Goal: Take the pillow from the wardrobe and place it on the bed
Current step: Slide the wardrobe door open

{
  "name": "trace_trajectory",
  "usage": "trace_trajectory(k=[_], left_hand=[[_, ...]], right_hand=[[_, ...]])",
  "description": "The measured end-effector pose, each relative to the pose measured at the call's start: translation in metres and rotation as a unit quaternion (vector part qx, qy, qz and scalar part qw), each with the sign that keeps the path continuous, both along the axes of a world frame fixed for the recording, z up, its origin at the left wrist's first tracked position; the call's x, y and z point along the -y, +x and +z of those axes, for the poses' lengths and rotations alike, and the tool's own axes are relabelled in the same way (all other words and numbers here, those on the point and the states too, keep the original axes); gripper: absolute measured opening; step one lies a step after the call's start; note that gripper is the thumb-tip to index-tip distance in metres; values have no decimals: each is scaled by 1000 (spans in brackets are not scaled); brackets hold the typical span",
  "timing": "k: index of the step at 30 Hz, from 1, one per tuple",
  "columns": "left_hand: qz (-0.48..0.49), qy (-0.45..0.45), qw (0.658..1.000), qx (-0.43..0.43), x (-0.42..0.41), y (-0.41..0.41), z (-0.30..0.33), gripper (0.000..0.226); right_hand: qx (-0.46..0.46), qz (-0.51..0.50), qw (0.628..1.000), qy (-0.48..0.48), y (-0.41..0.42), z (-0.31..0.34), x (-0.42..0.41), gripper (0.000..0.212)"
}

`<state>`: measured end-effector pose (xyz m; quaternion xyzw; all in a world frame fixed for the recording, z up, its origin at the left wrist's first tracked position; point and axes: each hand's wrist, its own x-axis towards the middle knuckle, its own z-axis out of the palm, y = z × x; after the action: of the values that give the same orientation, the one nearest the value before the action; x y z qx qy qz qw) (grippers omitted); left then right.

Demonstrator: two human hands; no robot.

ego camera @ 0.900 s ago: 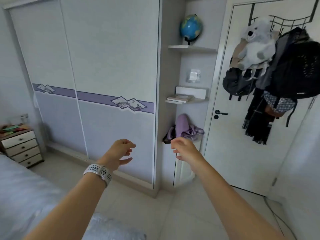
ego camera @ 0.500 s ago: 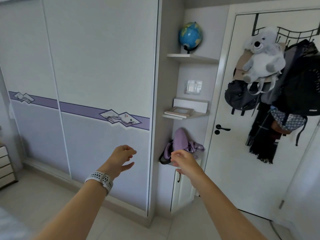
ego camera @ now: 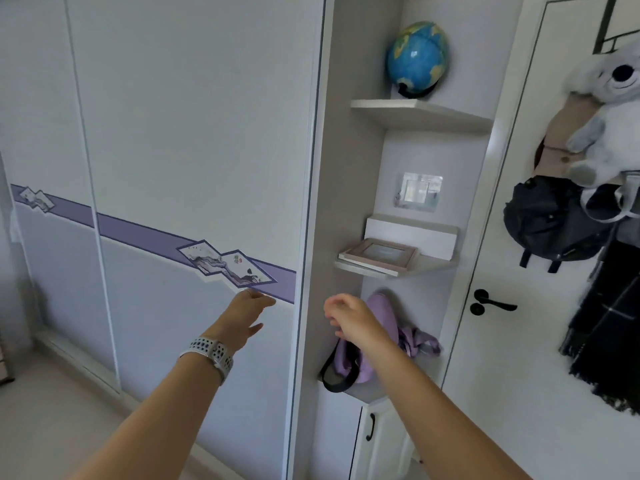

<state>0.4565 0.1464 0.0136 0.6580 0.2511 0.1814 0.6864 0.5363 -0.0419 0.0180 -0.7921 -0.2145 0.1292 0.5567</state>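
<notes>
The wardrobe fills the left of the view, with white sliding doors and a purple band across them; the doors are closed. No pillow shows, and the bed is out of view. My left hand, with a white watch band on the wrist, reaches at the right door just below the purple band, fingers apart, close to the door's right edge. My right hand hovers in front of the wardrobe's side post, fingers loosely curled and holding nothing.
Open shelves right of the wardrobe carry a globe, a picture frame and a purple bag. Below is a small cabinet door. A white room door holds hung bags, a scarf and a plush koala.
I have moved closer to the wardrobe; the bed and the nightstand have left the view. Both hands have reached forward, the left one now near the right door's edge.
</notes>
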Motion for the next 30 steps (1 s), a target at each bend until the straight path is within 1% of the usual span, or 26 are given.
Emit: trace_trajectory(k=[2, 3, 4, 5, 6, 7, 9, 10, 11, 13, 14, 17, 19, 22, 24, 27, 30], left_hand=[[23, 47, 999, -5, -13, 31, 6, 22], [42, 100, 994, -16, -19, 45, 10, 29], [70, 181, 980, -36, -27, 58, 15, 37], [96, 268, 957, -55, -35, 72, 20, 47], [116, 345, 930, -59, -42, 83, 25, 56], [125, 402, 906, -50, -48, 95, 31, 63], [130, 488, 863, -26, -62, 117, 40, 71], [133, 525, 841, -19, -71, 129, 43, 73], [134, 551, 824, -14, -80, 141, 45, 73], [132, 588, 798, -8, -100, 163, 54, 74], [135, 614, 777, -2, -112, 174, 59, 73], [140, 699, 700, 37, -149, 210, 77, 68], [131, 739, 657, 74, -164, 233, 88, 65], [98, 774, 613, 126, -191, 271, 98, 60], [85, 781, 596, 168, -200, 291, 100, 57], [98, 771, 587, 227, -208, 311, 96, 56], [122, 766, 576, 257, -213, 322, 91, 57]], right_hand=[[26, 10, 1000, -8, 30, 8, -18, 17], [54, 10, 998, -23, 42, 10, -27, 26], [96, 7, 994, -50, 51, 14, -35, 35], [153, 0, 985, -86, 59, 17, -44, 42], [227, -9, 965, -128, 66, 19, -54, 48], [309, -22, 935, -169, 72, 23, -64, 52], [458, -57, 860, -216, 82, 32, -87, 59], [506, -71, 829, -229, 88, 37, -100, 64], [534, -81, 808, -234, 93, 42, -113, 69], [559, -97, 790, -232, 105, 50, -139, 74], [565, -108, 786, -227, 111, 53, -152, 76], [577, -149, 768, -234, 132, 57, -193, 80], [572, -188, 759, -248, 146, 56, -211, 75], [567, -268, 730, -271, 171, 53, -247, 66], [567, -303, 715, -275, 185, 50, -264, 67], [575, -325, 691, -294, 204, 43, -281, 79], [592, -353, 668, -282, 221, 35, -289, 79]])
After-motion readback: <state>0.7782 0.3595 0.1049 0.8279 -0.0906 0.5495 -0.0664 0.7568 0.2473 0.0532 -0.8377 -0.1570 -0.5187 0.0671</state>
